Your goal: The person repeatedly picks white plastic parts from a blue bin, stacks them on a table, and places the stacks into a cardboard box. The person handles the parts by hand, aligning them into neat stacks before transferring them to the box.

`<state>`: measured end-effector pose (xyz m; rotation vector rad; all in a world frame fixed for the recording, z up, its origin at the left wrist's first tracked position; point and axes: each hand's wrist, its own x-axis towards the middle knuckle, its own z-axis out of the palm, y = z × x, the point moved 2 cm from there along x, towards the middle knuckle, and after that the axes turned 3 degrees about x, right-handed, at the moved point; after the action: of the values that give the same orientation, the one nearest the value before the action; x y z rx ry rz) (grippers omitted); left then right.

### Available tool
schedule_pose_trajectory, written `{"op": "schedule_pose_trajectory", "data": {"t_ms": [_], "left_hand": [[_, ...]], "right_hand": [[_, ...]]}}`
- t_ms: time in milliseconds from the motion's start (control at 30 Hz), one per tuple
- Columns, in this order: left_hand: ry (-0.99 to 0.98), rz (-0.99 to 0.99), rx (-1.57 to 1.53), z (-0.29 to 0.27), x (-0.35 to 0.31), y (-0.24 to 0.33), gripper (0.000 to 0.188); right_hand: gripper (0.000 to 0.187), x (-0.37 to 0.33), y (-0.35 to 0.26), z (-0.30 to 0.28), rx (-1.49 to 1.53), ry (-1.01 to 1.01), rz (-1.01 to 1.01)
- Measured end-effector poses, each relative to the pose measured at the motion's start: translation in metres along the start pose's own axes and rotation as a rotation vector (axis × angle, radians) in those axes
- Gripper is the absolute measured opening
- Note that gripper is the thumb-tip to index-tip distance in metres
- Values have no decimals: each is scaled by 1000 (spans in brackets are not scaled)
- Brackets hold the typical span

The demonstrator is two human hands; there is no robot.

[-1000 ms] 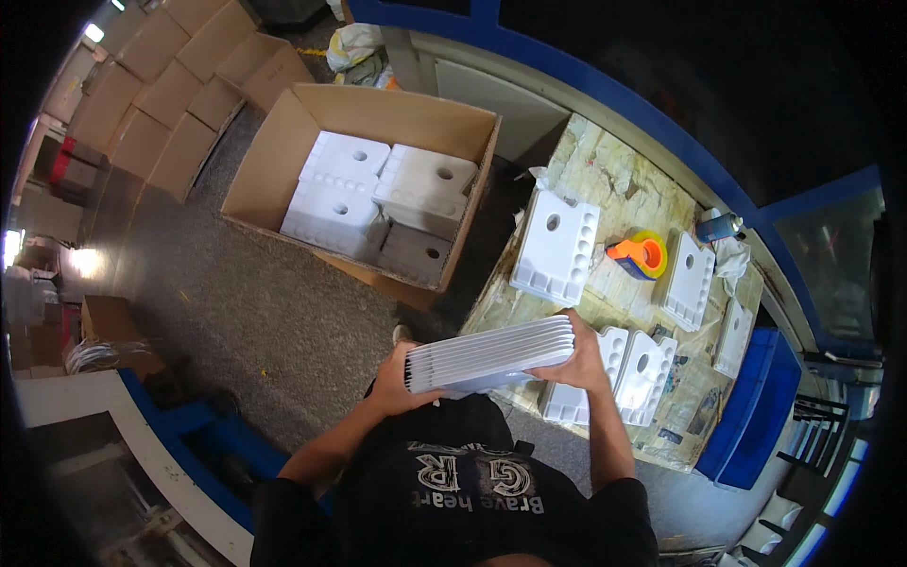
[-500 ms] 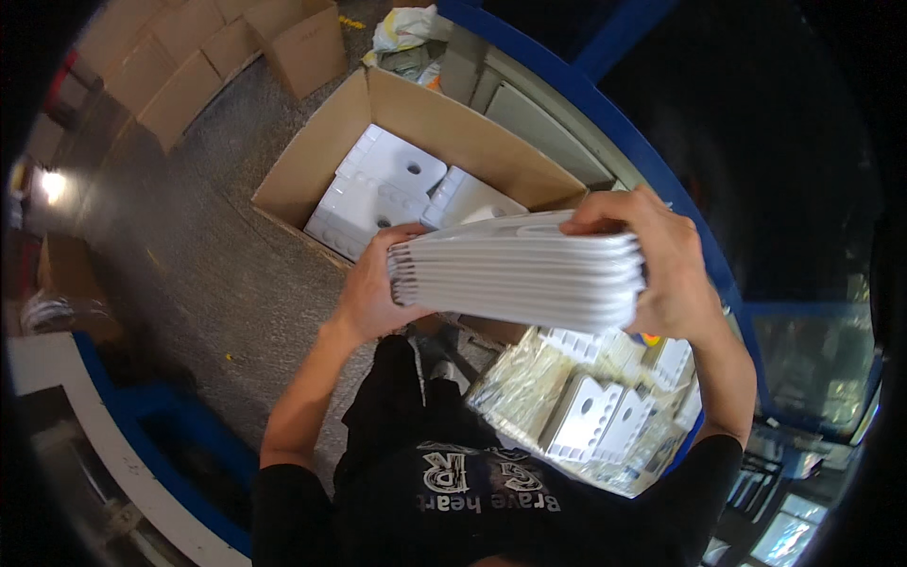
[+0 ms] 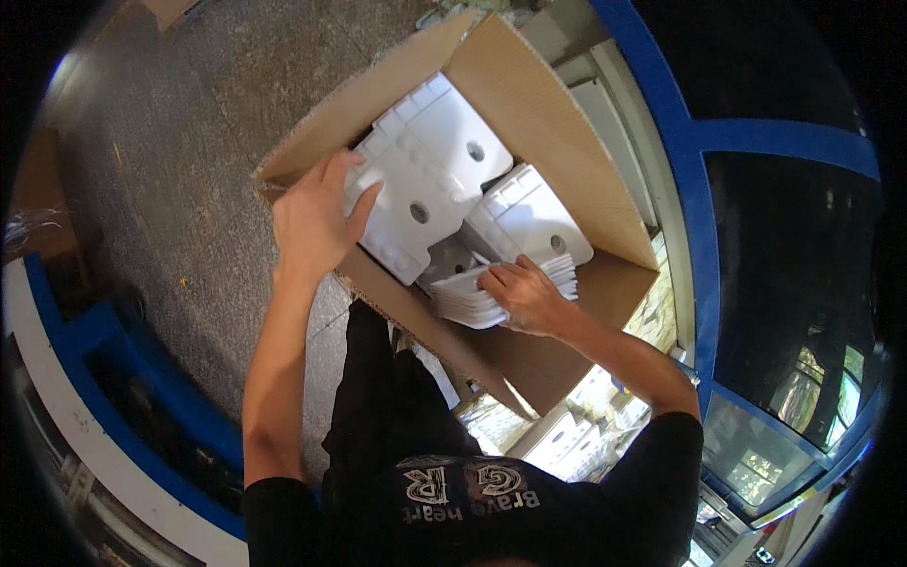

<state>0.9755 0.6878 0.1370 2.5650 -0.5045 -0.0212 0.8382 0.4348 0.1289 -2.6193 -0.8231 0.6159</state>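
A stack of thin white plastic panels (image 3: 463, 300) is tilted inside the open cardboard box (image 3: 534, 85), at its near end. My right hand (image 3: 529, 298) grips this stack from above, with fingers over its upper edge. My left hand (image 3: 315, 222) is at the box's left wall, thumb and fingers apart, holding nothing. Its fingertips lie by a stack of white panels (image 3: 385, 213), each with a round hole and scalloped bumps; whether they touch it I cannot tell. Similar panels (image 3: 453, 123) lie farther back, and another stack (image 3: 529, 213) sits to the right.
Right of the box stands a blue-framed machine (image 3: 682, 189) with dark windows. Below my right arm, a second container holds more white panels (image 3: 564, 442). A blue and white structure (image 3: 104, 416) stands at the lower left, beside the grey floor (image 3: 203, 161).
The white panel stack has gone from between both hands down into the box. My left hand has let go and moved left; my right still holds the stack. The view has shifted closer to the box.
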Motion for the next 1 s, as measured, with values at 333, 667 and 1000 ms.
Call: {"op": "schedule_pose_trajectory", "data": {"t_ms": [333,667,1000], "left_hand": [[-51,-78,81,3,18,12,27],[-58,-121,143,7,10,6,27],[-100,-189,170,5,8,2,24]], "right_hand": [[42,53,-3,27,-184,-170,-20],[19,-25,-23,47,-217,131,-287],[26,15,42,176,-221,-194,-306]]}}
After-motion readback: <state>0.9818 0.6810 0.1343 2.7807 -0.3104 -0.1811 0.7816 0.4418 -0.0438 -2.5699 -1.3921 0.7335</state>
